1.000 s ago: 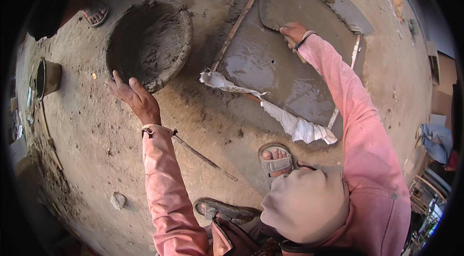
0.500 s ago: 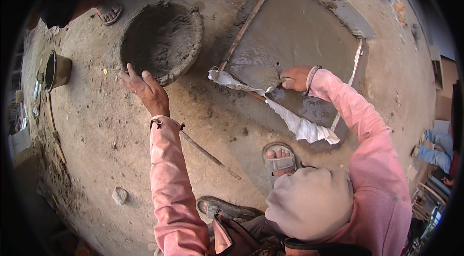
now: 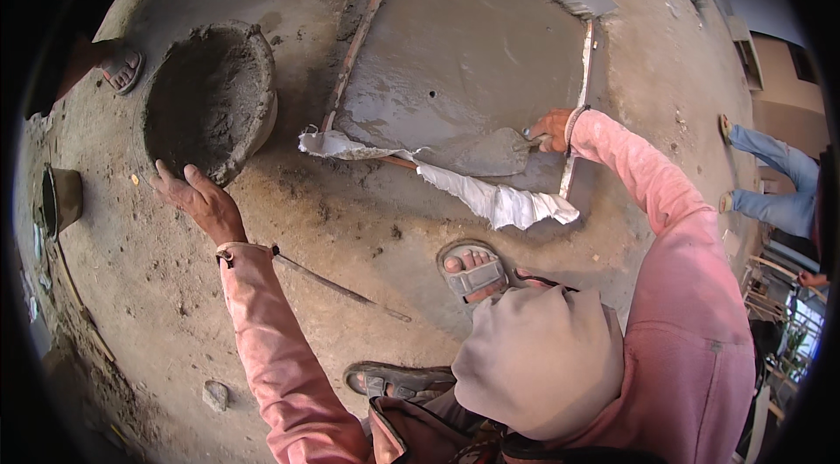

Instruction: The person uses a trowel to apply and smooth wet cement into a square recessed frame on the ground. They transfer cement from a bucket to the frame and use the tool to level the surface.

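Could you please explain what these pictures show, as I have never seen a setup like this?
Gladly. There is no robot here, just a person's two bare hands. The view comes from a wide fisheye camera worn on the head, looking down, which is why straight edges bend.

On the floor stands a round basin coated in grey mix. Beside it lies a wet grey slab, with a wooden strip along its left side and white cloth along its near edge.

The right hand holds a trowel, its blade on the slab. The left hand is at the basin's rim; whether its fingers grip it is unclear.
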Demonstrator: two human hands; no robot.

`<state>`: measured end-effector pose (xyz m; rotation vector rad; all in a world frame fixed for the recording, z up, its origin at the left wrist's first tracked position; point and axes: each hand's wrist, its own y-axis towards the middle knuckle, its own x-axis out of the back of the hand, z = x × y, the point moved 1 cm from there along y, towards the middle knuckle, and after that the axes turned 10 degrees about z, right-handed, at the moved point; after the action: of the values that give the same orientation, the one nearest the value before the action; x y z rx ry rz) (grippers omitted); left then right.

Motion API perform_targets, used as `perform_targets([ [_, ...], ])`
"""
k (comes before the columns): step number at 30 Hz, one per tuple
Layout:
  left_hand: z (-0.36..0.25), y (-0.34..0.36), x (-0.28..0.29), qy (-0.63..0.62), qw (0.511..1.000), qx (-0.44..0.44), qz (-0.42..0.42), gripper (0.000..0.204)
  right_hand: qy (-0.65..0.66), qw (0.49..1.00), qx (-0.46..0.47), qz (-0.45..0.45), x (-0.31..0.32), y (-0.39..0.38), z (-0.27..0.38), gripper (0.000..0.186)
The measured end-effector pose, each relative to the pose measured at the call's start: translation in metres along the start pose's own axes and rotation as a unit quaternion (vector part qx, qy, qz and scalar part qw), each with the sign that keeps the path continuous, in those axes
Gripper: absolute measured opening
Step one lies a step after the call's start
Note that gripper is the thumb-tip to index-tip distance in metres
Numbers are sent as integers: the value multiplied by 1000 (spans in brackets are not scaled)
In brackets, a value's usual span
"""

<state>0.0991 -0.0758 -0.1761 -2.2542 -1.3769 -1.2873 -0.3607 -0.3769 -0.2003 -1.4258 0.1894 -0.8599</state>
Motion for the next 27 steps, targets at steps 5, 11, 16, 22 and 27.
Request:
perform_targets([
  [5,1,-1,0,-10,1000,-3,-5,55,12,998,-63,-10,-44,-58,-59,34],
  [11,10,1,3,2,1000,-20,-5,54,-277,953,-78,-96,-5,-54,-69,15],
  [16,9,2,5,25,999,-33,-15,52,-390,914,-9,-111,35,-5,-35,10],
  [22,14,3,0,3,1000,-24,-9,53,-367,911,21,-186,91,3,-2,9],
  [27,4,0,2,2,1000,-22,-7,54,-457,882,75,-89,70,17,-35,8],
])
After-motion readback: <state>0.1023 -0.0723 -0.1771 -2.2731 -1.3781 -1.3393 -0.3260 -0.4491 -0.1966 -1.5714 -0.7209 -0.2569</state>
